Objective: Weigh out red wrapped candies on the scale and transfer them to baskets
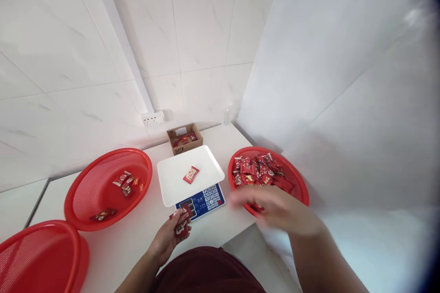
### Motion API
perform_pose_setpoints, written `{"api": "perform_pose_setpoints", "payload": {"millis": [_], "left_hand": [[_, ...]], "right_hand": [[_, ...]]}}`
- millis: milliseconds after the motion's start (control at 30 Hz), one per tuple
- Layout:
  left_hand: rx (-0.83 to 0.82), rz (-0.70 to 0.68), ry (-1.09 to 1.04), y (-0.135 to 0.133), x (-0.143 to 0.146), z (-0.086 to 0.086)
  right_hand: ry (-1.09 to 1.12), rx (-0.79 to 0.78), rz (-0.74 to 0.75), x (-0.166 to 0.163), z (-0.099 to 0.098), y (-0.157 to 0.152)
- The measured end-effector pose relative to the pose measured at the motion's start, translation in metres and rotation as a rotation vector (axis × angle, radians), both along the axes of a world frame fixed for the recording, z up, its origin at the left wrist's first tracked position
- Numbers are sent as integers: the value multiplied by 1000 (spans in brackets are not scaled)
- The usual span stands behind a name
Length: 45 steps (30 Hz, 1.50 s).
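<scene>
My left hand (167, 237) is closed on red candy packets (182, 220) in front of the scale. My right hand (275, 205), smeared by motion, hovers over the near rim of the right red basket (302, 187). Inside that basket lies a heap of small red candy packets (254, 168). Between my hands stands a digital scale (201, 201) with a blue keypad panel. On its white tray (172, 178) rests a single red and cream packet (191, 175). What the right fingers hold, if anything, does not show.
Left of the scale stands a red basket (82, 183) with several packets in it. Another red basket (65, 256) is at the lower left. Behind the scale is a cardboard box (187, 148) with red packets. A wall socket (153, 119) and tiled walls bound the table.
</scene>
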<state>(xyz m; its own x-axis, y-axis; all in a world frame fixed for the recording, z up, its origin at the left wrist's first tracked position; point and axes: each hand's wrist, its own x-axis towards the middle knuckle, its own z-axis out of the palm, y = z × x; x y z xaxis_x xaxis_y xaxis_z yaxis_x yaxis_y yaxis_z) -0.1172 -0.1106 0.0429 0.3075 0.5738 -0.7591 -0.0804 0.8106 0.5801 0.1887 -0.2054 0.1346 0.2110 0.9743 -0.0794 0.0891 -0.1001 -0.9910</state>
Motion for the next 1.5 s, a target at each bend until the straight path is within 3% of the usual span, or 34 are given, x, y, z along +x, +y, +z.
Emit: {"api": "perform_pose_setpoints", "payload": {"millis": [100,200,300,400,533,733,900,1067,1300,1500], "left_hand": [[-23,21,6,1,0,2],[-20,12,13,3,0,2],[-12,8,26,4,2,0],[-31,3,30,3,5,-3],[-33,-18,0,0,6,-5],[-32,-14,26,-2,3,0],[-33,-9,23,-3,2,7],[-33,-7,28,-5,0,7],[-33,-8,16,-6,-2,5],[-40,0,17,-8,-4,6]], "right_hand": [[-267,-148,-132,21,-31,37],[-664,-459,-289,47,-78,40],[-784,-706,-219,63,-119,26],[-876,-821,-165,63,-142,18],[-985,-842,-245,58,-144,23],[-877,-843,-298,71,-128,37],[-824,-715,-373,69,-122,45],[-808,-787,-237,58,-130,52],[-859,-873,-286,46,-144,67],[-767,-689,-305,50,-156,61]]}}
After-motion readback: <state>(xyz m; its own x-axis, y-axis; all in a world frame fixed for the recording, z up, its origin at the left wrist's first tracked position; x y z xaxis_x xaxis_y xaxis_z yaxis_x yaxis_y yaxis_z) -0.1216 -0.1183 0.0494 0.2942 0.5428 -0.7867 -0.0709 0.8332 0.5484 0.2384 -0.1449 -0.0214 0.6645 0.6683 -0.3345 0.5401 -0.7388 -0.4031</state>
